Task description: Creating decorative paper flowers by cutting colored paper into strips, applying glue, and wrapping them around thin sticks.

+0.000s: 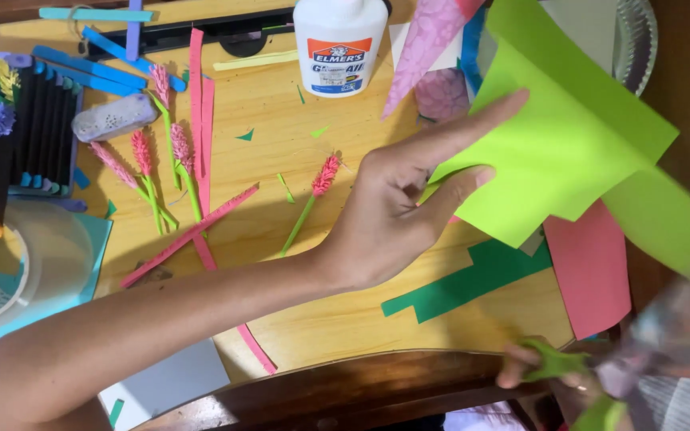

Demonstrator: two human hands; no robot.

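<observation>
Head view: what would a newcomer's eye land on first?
The left hand, mid-frame, pinching a bright lime-green paper sheet over the wooden table. At lower right the right hand grips green-handled scissors, blurred. To the left lie pink paper flowers on green stems, and a white glue bottle stands at top centre.

A honey-coloured wooden tabletop with a glossy varnished grain [345,319] is being shown from above, and soft light is being reflected off it towards the twelve o'clock side. A darker brown rounded wooden edge [345,387] is being seen along its six o'clock side. At three o'clock, a dark brown wooden surface [684,72] is being left in shadow beyond the tabletop. A pale grey ribbed round plate [636,40] is being glimpsed at two o'clock, partly covered.
</observation>
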